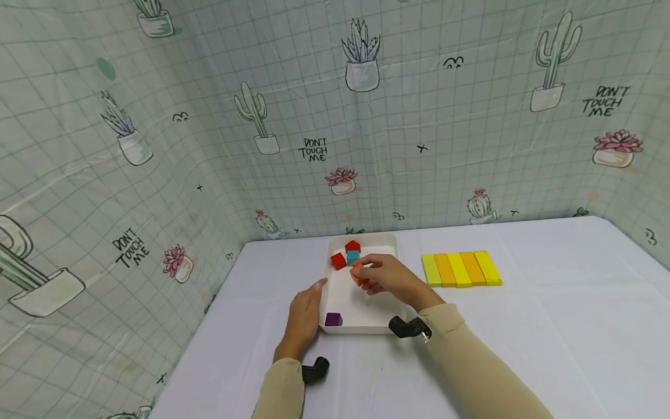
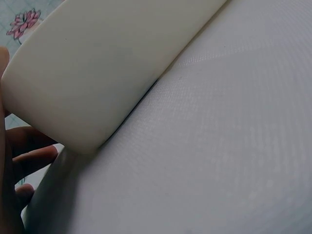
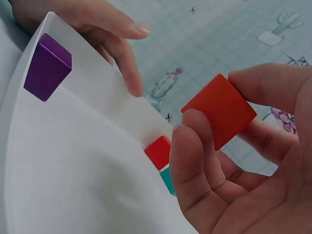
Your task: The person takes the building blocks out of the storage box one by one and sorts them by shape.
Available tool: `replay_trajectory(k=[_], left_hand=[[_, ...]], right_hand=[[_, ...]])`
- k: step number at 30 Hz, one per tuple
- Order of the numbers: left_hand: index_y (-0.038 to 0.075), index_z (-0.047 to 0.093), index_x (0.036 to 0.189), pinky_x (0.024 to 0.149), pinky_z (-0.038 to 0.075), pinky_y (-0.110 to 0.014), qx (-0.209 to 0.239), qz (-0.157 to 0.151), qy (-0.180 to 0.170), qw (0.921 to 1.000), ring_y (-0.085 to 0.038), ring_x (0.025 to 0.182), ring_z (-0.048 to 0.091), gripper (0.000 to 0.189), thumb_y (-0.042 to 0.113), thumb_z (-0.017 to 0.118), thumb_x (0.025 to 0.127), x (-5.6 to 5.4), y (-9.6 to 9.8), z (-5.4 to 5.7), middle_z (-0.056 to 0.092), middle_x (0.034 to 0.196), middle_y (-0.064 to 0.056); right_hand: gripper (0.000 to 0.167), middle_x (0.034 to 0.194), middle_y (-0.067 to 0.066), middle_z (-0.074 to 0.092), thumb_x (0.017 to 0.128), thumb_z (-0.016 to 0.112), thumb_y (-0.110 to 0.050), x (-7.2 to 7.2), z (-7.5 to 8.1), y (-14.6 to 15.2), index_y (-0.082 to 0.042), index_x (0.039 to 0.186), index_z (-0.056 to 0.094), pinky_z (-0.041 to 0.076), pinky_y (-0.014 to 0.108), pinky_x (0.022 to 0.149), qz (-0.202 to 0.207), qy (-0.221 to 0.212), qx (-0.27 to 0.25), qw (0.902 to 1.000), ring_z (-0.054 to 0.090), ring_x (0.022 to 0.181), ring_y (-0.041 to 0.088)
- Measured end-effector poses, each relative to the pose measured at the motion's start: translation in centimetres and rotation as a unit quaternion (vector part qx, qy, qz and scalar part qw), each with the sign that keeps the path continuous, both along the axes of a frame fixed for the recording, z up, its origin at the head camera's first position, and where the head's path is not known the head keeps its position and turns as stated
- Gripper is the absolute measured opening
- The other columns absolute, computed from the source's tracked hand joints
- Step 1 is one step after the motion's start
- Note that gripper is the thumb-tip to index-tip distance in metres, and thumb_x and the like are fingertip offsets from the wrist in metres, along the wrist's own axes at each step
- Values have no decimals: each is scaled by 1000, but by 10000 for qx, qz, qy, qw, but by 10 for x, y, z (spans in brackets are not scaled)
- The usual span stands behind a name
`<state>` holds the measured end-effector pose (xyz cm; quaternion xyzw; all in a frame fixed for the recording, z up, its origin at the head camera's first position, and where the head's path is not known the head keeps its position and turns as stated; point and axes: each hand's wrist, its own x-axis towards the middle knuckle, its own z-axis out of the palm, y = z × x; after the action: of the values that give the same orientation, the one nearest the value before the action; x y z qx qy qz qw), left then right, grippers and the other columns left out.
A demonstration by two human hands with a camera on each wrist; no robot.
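Note:
My right hand (image 1: 384,273) pinches an orange-red block (image 3: 219,112) between thumb and fingers, holding it above the white tray (image 1: 361,299). My left hand (image 1: 305,314) rests along the tray's left side; in the right wrist view its fingers (image 3: 127,68) lie loosely extended at the rim. Inside the tray, a purple block (image 1: 333,319) sits in the near left corner. Toward the far end are a red block (image 1: 338,261), a teal block (image 1: 353,257) and a red pentagonal block (image 1: 353,247), grouped close together.
Right of the tray, several yellow and orange bars (image 1: 460,269) lie side by side in a row on the white-covered table (image 1: 565,326). A patterned cloth (image 1: 419,116) hangs behind and to the left of the table.

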<state>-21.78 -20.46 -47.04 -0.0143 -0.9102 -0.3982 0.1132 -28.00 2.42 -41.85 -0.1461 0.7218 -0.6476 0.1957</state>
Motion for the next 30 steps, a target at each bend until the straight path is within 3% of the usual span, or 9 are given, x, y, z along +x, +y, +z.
replay_trajectory(k=[10, 30], left_hand=[[13, 60, 140, 111, 35, -56, 44, -75, -4, 10000, -36, 128, 51, 55, 45, 27, 110, 3, 0, 0, 59, 139, -12], [15, 59, 142, 112, 34, -56, 105, -65, -32, 9999, -35, 130, 50, 56, 47, 27, 109, 1, -1, 3, 59, 140, -11]], right_hand=[[47, 108, 18, 69, 95, 69, -20, 8, 1, 22, 4, 133, 55, 58, 36, 85, -3, -121, -353, 9993, 62, 106, 45], [48, 114, 17, 67, 95, 70, -23, 13, 9, 80, 3, 132, 54, 57, 37, 88, -184, 196, 92, 9996, 61, 109, 44]])
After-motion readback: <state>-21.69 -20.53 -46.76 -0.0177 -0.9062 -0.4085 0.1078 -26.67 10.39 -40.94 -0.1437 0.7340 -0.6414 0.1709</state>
